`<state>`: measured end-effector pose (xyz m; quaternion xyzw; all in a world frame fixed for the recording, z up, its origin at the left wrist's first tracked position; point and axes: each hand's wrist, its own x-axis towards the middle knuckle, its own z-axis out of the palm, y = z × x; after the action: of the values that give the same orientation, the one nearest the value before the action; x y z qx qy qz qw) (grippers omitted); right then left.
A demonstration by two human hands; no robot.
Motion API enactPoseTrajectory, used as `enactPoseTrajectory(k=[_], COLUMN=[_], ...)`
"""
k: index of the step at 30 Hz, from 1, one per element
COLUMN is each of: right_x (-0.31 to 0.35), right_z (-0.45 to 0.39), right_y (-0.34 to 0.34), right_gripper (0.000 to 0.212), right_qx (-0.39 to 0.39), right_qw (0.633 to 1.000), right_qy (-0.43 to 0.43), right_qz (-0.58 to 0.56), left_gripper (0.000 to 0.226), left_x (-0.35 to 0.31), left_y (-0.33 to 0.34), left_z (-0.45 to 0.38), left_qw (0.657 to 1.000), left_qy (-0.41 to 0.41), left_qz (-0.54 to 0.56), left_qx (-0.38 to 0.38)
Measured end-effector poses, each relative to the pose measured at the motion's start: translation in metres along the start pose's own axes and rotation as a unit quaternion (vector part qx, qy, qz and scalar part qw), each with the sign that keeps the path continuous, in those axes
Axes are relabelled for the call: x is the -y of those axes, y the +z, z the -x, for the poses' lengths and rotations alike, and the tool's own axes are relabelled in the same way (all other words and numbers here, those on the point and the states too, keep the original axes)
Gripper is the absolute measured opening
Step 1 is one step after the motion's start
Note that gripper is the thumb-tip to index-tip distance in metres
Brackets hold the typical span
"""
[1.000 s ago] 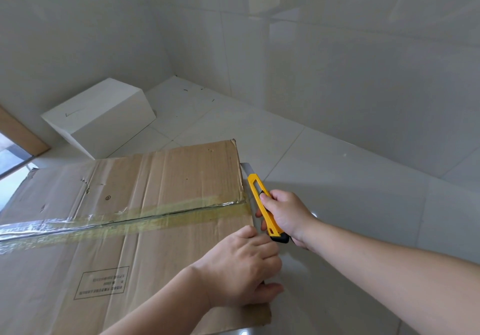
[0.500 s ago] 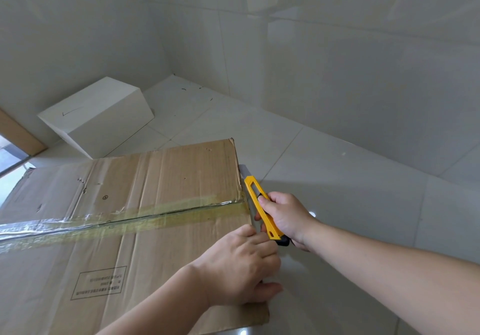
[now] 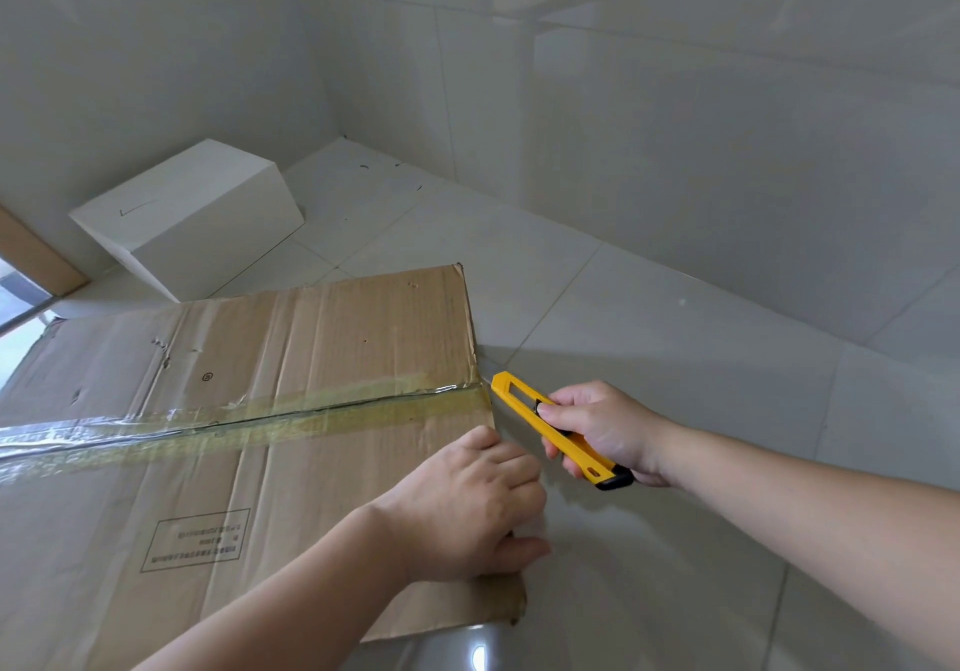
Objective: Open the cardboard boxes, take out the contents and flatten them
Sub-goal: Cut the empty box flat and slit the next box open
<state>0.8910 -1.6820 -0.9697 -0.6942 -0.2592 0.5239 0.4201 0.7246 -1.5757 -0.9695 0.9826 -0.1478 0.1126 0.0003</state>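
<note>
A big brown cardboard box (image 3: 322,348) fills the lower left, its top flaps sealed by a strip of yellowed clear tape (image 3: 249,421) running left to right. My left hand (image 3: 467,504) grips the box's right edge, fingers curled over the side. My right hand (image 3: 605,428) holds a yellow utility knife (image 3: 550,428). The knife's front end sits at the box's right edge, just where the tape seam ends. The blade tip itself is too small to make out.
A closed white box (image 3: 192,218) stands on the floor at the back left, near the wall corner. Glossy pale floor tiles (image 3: 675,358) stretch to the right of the cardboard box. A wooden door frame (image 3: 31,254) shows at the far left edge.
My right hand has drawn the knife back toward me along the box's right edge, from beyond the seam to the tape's end. My left hand stays gripping the edge.
</note>
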Motion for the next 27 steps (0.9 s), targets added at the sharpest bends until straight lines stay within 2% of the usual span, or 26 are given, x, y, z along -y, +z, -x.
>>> enactPoseTrajectory(k=[27], right_x=[0.0002], right_z=[0.0031], right_y=[-0.0083], right_gripper=[0.025], right_qx=[0.035], right_qw=[0.999], right_qy=[0.017], right_qz=[0.014], left_gripper=[0.030], left_x=[0.0019], left_y=[0.0033], left_z=[0.0004], left_qw=[1.000], left_qy=[0.015], left_qz=[0.007], left_qx=[-0.023])
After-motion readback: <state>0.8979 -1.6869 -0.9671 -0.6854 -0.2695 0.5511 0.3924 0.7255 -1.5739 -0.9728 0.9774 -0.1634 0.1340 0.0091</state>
